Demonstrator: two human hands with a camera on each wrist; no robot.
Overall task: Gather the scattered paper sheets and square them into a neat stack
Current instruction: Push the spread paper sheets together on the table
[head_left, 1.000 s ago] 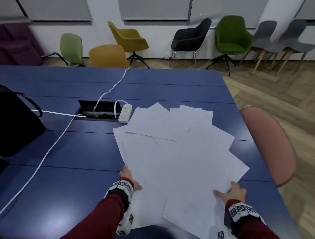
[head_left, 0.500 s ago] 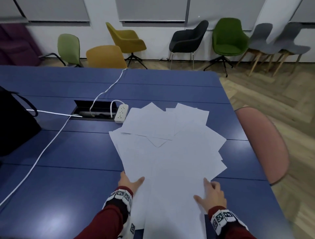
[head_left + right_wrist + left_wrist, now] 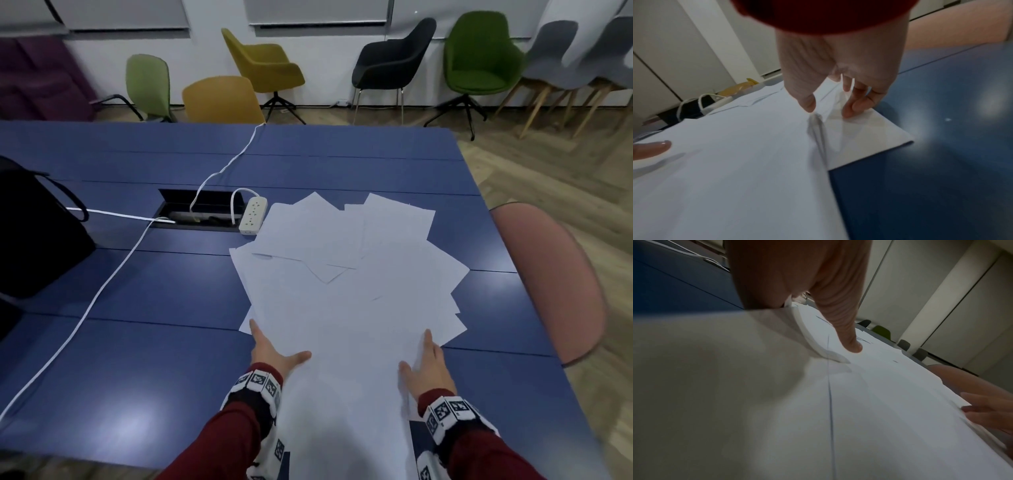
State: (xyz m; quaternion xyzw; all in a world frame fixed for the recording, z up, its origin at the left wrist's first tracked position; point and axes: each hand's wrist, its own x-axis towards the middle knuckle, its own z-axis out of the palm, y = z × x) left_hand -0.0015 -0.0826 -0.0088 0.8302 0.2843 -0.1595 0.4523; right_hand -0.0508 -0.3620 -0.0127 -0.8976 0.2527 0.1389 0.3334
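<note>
Now the white paper sheets (image 3: 346,308) lie in a loose, overlapping fan on the blue worktop (image 3: 137,370), between both hands. Left hand (image 3: 274,353) lies at the left edge of the pile, its fingers (image 3: 846,331) straight, and the thumb rests on the top sheet. Right hand (image 3: 430,366) is at the right edge; in the right wrist view its thumb and fingers (image 3: 857,104) seem to pinch a raised fold of sheets, but blur makes this uncertain. Just behind the sheets, a white power strip (image 3: 252,216) lies beside a cable hatch (image 3: 202,209). A black bag (image 3: 37,233) stands at the far left.
</note>
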